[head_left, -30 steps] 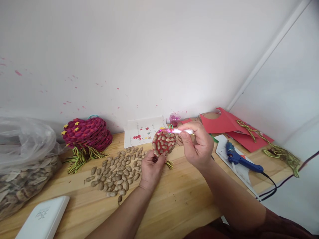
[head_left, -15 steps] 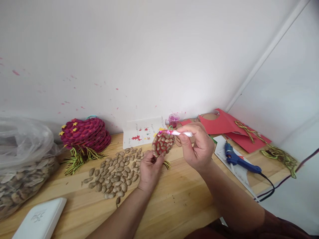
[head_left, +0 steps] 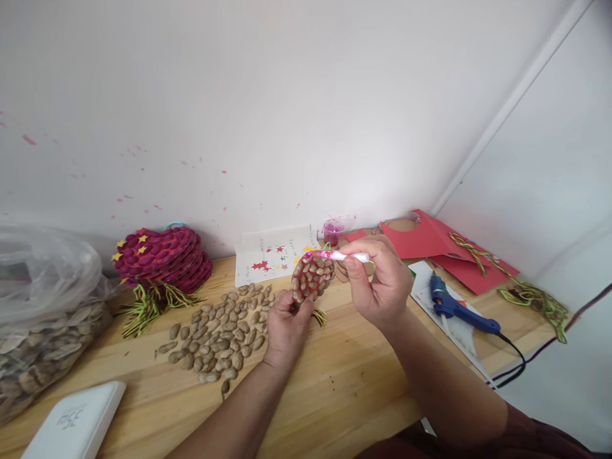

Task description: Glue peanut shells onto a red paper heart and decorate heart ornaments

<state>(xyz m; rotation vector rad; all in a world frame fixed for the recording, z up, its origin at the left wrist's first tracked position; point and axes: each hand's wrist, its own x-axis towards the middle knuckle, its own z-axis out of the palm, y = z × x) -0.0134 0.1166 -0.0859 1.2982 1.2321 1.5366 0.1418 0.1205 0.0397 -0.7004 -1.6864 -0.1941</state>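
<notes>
My left hand (head_left: 289, 322) grips the lower edge of a small round red ornament (head_left: 313, 277), its face covered with glued peanut shells. The ornament is tilted up, with a green loop on top and a yellow-green tassel below. My right hand (head_left: 380, 280) is closed round the white handle of a paintbrush (head_left: 351, 256). Magenta paint coats the brush's front part, and its tip meets the ornament's upper left edge. Loose peanuts (head_left: 224, 338) lie spread on the table left of my left hand.
Finished magenta ornaments (head_left: 160, 255) with yellow stars are stacked at left, near a plastic bag of peanuts (head_left: 48, 357) and a white power bank (head_left: 76, 417). Behind are a star-printed sheet (head_left: 248, 258) and a paint cup (head_left: 333, 231). Red card (head_left: 425, 239), cord (head_left: 535, 303) and a blue glue gun (head_left: 461, 312) lie right.
Almost nothing differs. The view has shifted very slightly, while both hands keep the ornament and the paintbrush in about the same position.
</notes>
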